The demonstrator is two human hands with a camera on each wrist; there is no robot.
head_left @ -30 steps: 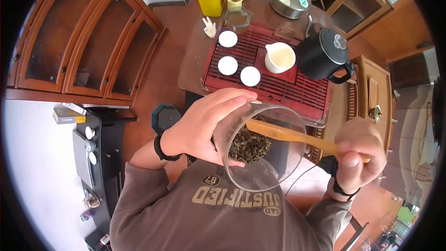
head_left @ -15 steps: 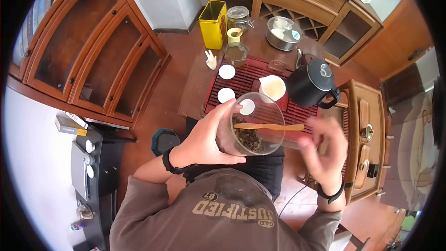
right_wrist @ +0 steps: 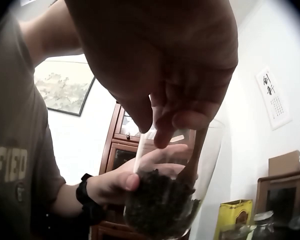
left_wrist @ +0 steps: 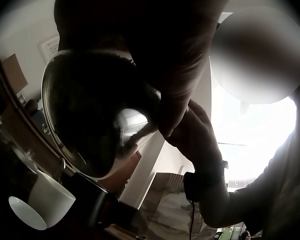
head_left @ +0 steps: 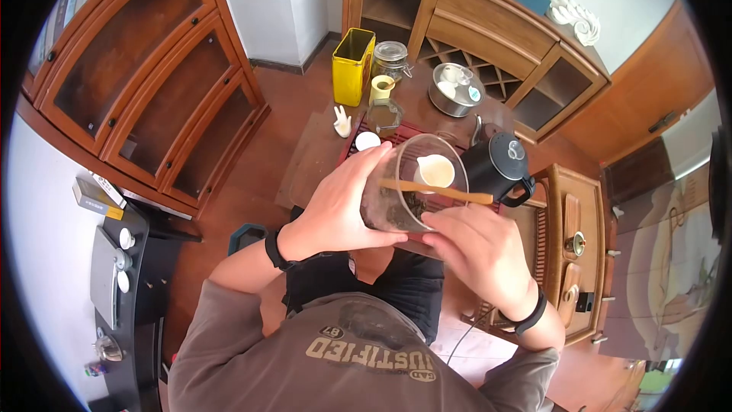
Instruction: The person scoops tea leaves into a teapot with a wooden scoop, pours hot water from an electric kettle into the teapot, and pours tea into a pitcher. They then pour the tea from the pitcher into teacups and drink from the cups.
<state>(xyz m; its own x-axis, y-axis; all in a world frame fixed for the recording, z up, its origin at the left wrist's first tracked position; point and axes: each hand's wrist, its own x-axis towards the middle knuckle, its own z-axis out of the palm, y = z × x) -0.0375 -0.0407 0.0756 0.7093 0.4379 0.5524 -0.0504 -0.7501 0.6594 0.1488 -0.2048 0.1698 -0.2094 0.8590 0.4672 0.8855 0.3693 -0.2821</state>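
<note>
My left hand (head_left: 377, 197) grips a clear glass jar (head_left: 404, 183) tilted on its side above my lap, thumb under it and fingers over the top. Dark tea leaves (head_left: 400, 210) lie in its lower part. A wooden scoop (head_left: 435, 191) lies across the jar's mouth, its bowl inside. My right hand (head_left: 450, 225) is at the jar's rim; in the right wrist view its curled fingertips (right_wrist: 175, 117) pinch the scoop's handle (right_wrist: 195, 155) above the leaves (right_wrist: 155, 205). The left wrist view shows the jar (left_wrist: 90, 115) from below, dark, with the right hand (left_wrist: 182, 132) at its edge.
Beyond the jar a low table carries a red tea tray (head_left: 347, 151), a white cup (head_left: 367, 140), a white pitcher (head_left: 436, 172), a black kettle (head_left: 499, 168), a yellow tin (head_left: 353, 67), a lidded glass jar (head_left: 390, 57) and a metal bowl (head_left: 455, 90). Wooden cabinets stand left and behind.
My right hand let go of the scoop's far end, swung out, and has come back to the jar's rim. The jar was lifted away from my chest; the scoop stayed across its mouth.
</note>
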